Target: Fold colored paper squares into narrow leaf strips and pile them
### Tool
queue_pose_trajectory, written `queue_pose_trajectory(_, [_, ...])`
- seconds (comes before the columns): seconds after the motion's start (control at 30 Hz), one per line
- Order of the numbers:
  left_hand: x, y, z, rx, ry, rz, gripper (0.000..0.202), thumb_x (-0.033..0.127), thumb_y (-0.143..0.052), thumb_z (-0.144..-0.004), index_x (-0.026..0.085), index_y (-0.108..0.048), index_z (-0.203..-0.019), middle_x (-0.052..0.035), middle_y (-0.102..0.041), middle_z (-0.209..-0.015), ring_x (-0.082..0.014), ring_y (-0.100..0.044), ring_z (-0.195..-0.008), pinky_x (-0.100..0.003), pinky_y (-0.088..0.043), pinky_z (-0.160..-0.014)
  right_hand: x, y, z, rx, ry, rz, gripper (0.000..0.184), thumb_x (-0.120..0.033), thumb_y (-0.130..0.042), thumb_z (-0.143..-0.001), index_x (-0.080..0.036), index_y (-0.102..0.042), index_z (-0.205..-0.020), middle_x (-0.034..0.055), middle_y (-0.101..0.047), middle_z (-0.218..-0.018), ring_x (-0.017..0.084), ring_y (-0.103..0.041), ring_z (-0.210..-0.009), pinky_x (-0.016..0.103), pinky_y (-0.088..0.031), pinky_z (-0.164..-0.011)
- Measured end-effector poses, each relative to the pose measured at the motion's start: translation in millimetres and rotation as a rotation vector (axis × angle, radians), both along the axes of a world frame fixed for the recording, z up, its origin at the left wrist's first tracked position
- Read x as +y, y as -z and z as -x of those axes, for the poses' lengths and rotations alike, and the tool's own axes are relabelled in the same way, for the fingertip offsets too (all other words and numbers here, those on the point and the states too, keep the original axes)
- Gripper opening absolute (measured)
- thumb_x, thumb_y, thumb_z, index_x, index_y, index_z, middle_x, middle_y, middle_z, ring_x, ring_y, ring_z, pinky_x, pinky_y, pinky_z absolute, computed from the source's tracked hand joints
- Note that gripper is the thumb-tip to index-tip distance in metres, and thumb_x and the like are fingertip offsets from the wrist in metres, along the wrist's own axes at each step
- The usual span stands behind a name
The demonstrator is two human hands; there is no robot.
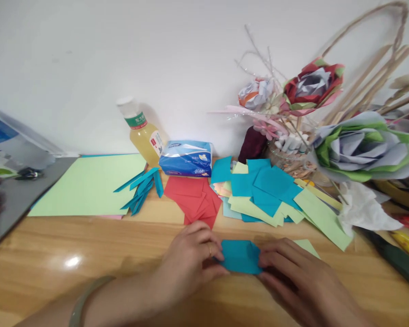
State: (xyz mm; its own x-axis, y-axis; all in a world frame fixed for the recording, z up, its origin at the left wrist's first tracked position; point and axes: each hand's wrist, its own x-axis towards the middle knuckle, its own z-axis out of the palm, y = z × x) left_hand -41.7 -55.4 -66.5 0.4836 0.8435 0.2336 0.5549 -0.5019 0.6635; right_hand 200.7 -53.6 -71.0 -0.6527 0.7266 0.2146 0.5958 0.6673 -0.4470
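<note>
A small piece of blue paper (240, 257) is held flat just over the wooden table, its upper right corner folded or creased. My left hand (191, 256) pinches its left edge between thumb and fingers. At the right edge, my right hand (293, 277) grips it the same way, with the fingertips curled at the corner. Just beyond the hands lies a loose pile of red paper pieces (194, 200). Blue paper squares (267, 184) and light green sheets (322, 218) overlap to the right of it.
Folded blue strips (143, 190) lie beside a stack of pale green paper (85, 186). A drink bottle (143, 134) and a tissue pack (186, 158) stand against the wall. Paper flowers (364, 143), a crumpled tissue (364, 211) and dark-handled tools (395, 259) crowd the right side.
</note>
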Motion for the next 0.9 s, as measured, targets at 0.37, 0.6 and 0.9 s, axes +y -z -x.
queue_pose_trajectory(0.37, [-2,-2.4,-2,-0.057,-0.068,0.086,0.010,0.021,-0.071,-0.076,0.020,-0.065,-0.068,-0.0012,-0.066,-0.081,-0.0177,-0.054,-0.079,-0.031,-0.045,-0.070,3,-2.7,7,0.069,0.075,0.113,0.014,-0.020,-0.048,-0.087,-0.022,-0.057,-0.077,0.0032,-0.060,-0.084,0.016,-0.060,-0.077,0.026,-0.051,-0.063])
queue_pose_trajectory(0.6, [-2,-4.1,-5,-0.073,-0.101,0.093,0.011,0.016,-0.065,-0.079,0.019,-0.062,-0.068,-0.0007,-0.064,-0.078,-0.0171,-0.054,-0.077,-0.031,-0.044,-0.069,0,0.9,9,0.049,0.102,0.096,0.013,-0.020,-0.048,-0.087,-0.022,-0.054,-0.076,0.0030,-0.059,-0.082,0.016,-0.059,-0.077,0.027,-0.051,-0.063])
queue_pose_trajectory(0.9, [-3,0.3,-7,-0.060,-0.138,0.086,0.014,0.010,-0.067,-0.072,0.018,-0.058,-0.065,-0.0002,-0.063,-0.077,-0.0177,-0.053,-0.078,-0.031,-0.043,-0.068,0,11.7,4,0.004,0.106,-0.031,0.011,-0.022,-0.047,-0.089,-0.022,-0.054,-0.081,0.0041,-0.061,-0.086,0.016,-0.061,-0.080,0.027,-0.051,-0.067])
